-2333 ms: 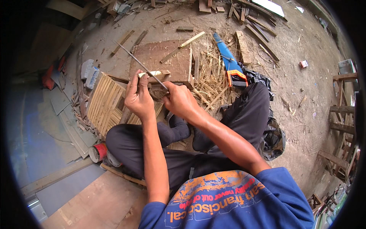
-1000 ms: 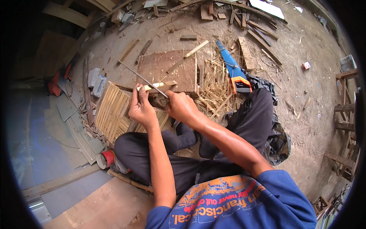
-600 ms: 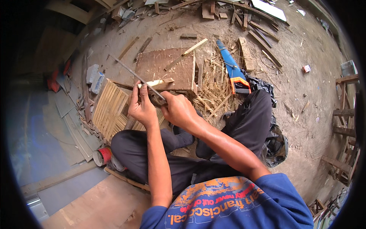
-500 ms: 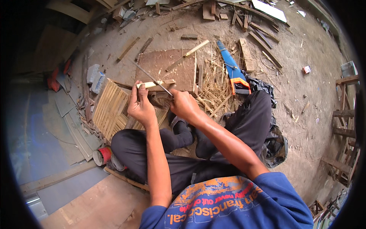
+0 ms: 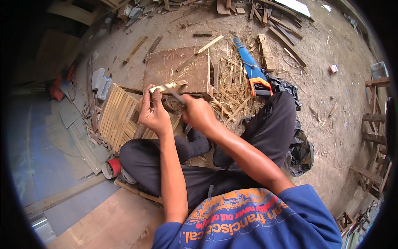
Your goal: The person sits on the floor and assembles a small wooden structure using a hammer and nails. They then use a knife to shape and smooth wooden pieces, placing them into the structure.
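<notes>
In the head view, my left hand (image 5: 155, 116) pinches a short wooden stick (image 5: 177, 84) between thumb and fingers; its near side is pale, freshly bared wood. My right hand (image 5: 200, 114) is wrapped round the lower end of a long, thin grey metal blade (image 5: 175, 95), whose handle is hidden in the fist. This blade crosses the stick at a slant, its far end smeared by motion. Just beyond the hands lies a brown wooden board (image 5: 170, 66) with another stick (image 5: 209, 44), pale at one end, resting on it.
Right of the board lie bamboo-like shavings (image 5: 233, 83) and a blue-bladed handsaw (image 5: 248, 58) with an orange handle. A slatted wooden piece (image 5: 118, 112) stands left of my hands. Black plastic (image 5: 300, 155) sits beside my right knee, a red can (image 5: 111, 168) beside my left. Wood scraps lie farther off.
The blade has shifted slightly along the stick and is now more blurred. My left hand keeps its pinch on the stick. The whole view has tilted slightly.
</notes>
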{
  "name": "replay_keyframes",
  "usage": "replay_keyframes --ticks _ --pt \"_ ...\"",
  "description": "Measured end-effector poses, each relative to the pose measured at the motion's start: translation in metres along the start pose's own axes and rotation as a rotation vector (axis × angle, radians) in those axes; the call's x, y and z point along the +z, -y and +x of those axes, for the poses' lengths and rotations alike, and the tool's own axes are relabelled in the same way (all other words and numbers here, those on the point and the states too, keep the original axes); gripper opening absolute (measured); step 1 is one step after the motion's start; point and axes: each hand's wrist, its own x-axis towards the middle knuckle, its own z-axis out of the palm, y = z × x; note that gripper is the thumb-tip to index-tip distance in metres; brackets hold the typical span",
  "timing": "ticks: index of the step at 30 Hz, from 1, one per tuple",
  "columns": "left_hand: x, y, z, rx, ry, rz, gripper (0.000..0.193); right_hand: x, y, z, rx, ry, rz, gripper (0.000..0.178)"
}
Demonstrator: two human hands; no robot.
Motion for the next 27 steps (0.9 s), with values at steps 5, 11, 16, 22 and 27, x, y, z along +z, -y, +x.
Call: replay_keyframes --ticks 5,11,16,22,27 --pt "0.003 0.003 0.005 -0.121 -0.096 -0.279 0.027 -0.004 -0.005 0.015 -0.017 0.064 -0.089 0.022" --pt "-0.003 0.006 0.003 -0.055 -0.041 -0.051 0.027 -0.024 0.048 -0.001 -0.098 0.074 0.102 0.022" --pt "0.004 0.003 -0.004 -0.138 -0.104 -0.253 0.027 0.010 -0.019 0.006 0.084 0.003 -0.112 0.018" --pt "0.002 0.015 0.005 -0.175 -0.086 -0.293 0.032 0.003 0.001 0.012 0.064 0.049 0.012 0.024" --pt "-0.010 0.022 0.004 -0.086 -0.073 -0.169 0.029 -0.003 0.020 -0.008 -0.067 0.016 0.024 0.023"
